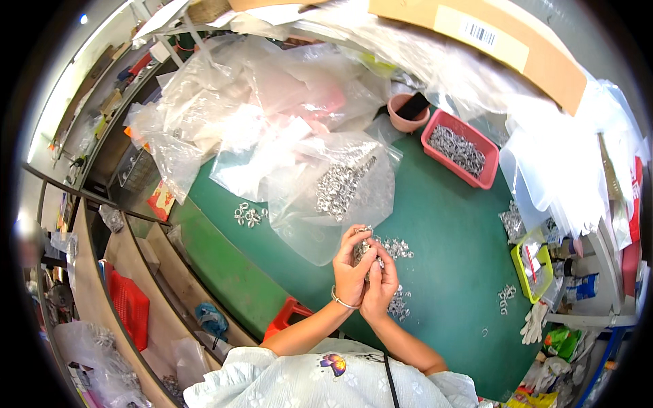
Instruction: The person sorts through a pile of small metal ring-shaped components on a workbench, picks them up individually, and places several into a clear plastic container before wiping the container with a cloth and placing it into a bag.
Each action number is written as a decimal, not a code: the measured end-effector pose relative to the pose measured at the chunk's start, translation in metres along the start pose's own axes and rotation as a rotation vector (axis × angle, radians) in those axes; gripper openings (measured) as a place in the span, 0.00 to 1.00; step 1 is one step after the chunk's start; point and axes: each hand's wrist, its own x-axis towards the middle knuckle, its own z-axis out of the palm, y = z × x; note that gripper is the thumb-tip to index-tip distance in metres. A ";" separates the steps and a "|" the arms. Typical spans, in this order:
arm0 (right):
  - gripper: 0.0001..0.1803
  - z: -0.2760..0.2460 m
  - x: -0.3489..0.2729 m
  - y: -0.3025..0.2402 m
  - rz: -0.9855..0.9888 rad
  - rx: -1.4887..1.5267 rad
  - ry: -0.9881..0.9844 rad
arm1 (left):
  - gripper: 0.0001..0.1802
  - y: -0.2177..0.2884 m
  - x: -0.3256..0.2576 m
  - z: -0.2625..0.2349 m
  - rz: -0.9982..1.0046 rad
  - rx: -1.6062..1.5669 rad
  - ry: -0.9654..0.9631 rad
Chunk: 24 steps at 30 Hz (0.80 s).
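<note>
Head view, frame centre: my left grip (pixel 350 272) and right grip (pixel 381 282) clamped together on metal rings (pixel 364 250), mostly hidden; brown carton (pixel 544 58) with white barcode label (pixel 479 32), upper right.

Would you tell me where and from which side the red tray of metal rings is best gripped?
Grip the red tray by its two long rims, coming from above. It lies flat and open-topped on the green table, rings heaped inside, so lifting it level probably avoids spills; bags crowd its far end.
</note>
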 end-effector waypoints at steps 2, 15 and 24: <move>0.16 0.022 0.018 -0.010 0.000 0.090 -0.031 | 0.14 0.023 0.019 0.002 0.094 0.042 0.029; 0.15 -0.014 0.078 0.028 0.066 -0.039 -0.198 | 0.21 0.016 0.103 -0.038 0.071 0.334 0.007; 0.47 -0.196 -0.116 0.069 0.142 -1.014 0.066 | 0.25 -0.075 -0.034 -0.068 -0.071 0.623 -0.553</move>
